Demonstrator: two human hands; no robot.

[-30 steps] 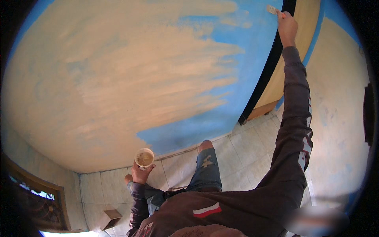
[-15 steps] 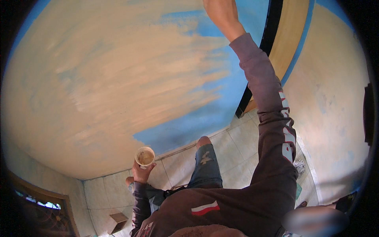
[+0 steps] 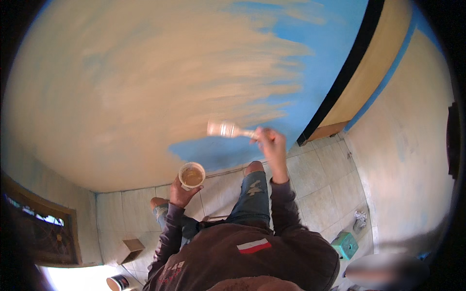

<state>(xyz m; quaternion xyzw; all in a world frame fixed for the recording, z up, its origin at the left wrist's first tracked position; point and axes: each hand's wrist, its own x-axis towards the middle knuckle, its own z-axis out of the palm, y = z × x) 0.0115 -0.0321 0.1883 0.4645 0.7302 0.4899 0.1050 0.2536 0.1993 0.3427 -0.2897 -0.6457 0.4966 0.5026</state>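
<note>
My right hand [image 3: 273,148] is closed round the handle of a paintbrush [image 3: 221,129], slightly blurred by motion. Its bristles point left, in front of a wall [image 3: 141,92] streaked with beige paint over blue. Whether the bristles touch the wall, I cannot tell. Low in front of me, my left hand [image 3: 181,194] grips a small pale tub [image 3: 192,175] with beige-brown paint inside, its open top facing up. Between tub and brush, a bare blue patch [image 3: 213,151] shows along the wall's lower part.
A black upright edge [image 3: 347,68] borders the wall on the right. On the tiled floor [image 3: 310,177] are a green stool [image 3: 345,245], a crumpled rag [image 3: 359,220], a brown box [image 3: 131,250] and a paint bucket [image 3: 117,282]. A blurred shape [image 3: 388,271] is at lower right.
My right arm, stretched up past the top edge before, has come down and the brush is now in view. The tub has shifted slightly up and right with my left hand.
</note>
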